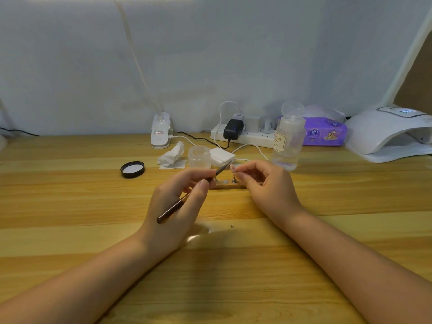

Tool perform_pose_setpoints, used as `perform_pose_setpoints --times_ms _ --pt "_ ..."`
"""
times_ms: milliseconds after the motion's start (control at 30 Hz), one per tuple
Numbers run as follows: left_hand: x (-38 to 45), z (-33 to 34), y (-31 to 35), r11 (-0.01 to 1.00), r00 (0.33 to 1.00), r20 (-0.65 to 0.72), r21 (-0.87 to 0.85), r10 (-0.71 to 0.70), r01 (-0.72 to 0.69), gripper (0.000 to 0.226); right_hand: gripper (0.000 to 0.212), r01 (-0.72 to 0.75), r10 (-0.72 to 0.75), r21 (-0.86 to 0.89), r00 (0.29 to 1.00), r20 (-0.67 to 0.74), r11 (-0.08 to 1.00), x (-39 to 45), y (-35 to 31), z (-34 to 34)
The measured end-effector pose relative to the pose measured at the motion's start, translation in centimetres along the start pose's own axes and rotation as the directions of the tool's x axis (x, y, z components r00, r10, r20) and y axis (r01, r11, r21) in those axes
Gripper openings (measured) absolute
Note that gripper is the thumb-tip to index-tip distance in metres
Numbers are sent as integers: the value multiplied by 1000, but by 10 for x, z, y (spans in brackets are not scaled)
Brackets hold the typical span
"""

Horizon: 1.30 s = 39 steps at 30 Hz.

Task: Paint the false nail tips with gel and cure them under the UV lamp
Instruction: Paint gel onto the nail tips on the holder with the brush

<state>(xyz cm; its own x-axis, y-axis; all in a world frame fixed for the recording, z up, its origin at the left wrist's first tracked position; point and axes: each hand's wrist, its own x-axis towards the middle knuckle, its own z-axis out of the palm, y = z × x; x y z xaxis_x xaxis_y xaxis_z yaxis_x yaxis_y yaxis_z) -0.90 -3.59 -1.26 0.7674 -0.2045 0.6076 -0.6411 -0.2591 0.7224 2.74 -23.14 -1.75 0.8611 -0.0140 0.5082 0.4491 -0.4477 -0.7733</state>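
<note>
I noted the left hand (184,197) pinching a slim dark-handled nail brush (187,195) between thumb and curled fingers, pen-fashion. The right hand (261,181) had its thumb and forefinger closed on a small pale pink false nail tip (232,168), which seemed to sit on a little metal stand; the exact contact I could not resolve at this size. Key relation: the brush's long axis ran from lower left, near the left wrist, up and to the right, its bristle end just beside the nail tip, on that tip's left. Touching or a hair apart, I could not tell. The brush hand was therefore the nearer working hand, and I judged the next stroke would call for only a small rightward advance. The tip looked glossy and pinkish, though coated or bare was not legible. Below both hands lay a short light wooden holder strip (224,185) carrying small round metal studs, resting on the striped wooden table (210,277). Behind it stood a small clear open jar (199,156), its black round lid (132,169) off to the left. The white domed UV lamp (388,134) sat at far right, well apart from the hands, so I judged curing not yet begun.
</note>
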Motion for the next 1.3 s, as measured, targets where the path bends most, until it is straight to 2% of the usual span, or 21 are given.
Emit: perform_pose_setpoints --times_ms 100,333,567,733,967,1167,1300 --pt "2 0 0 1000 1000 22 2 12 -12 21 11 28 -28 -28 1000 -8 999 -1 -1 0" --pt "1 0 0 998 997 62 46 37 -40 27 10 54 -57 -82 998 -37 995 0 2 2" --pt "2 1 -1 993 997 5 88 75 -76 29 9 79 -86 -108 994 -67 991 1 2 3" --pt "2 2 -2 986 994 62 139 88 -96 33 10 135 -147 -155 987 -67 979 0 0 2" --pt "1 -1 0 983 993 102 162 65 -81 31 10 132 -153 -211 985 -86 969 1 1 2" --pt "1 0 -1 984 998 16 163 66 -68 30 10 141 -164 -225 983 -86 964 1 1 2" --pt "2 1 -2 979 996 21 179 92 -94 28 10 159 -179 -228 981 -70 961 0 -1 2"
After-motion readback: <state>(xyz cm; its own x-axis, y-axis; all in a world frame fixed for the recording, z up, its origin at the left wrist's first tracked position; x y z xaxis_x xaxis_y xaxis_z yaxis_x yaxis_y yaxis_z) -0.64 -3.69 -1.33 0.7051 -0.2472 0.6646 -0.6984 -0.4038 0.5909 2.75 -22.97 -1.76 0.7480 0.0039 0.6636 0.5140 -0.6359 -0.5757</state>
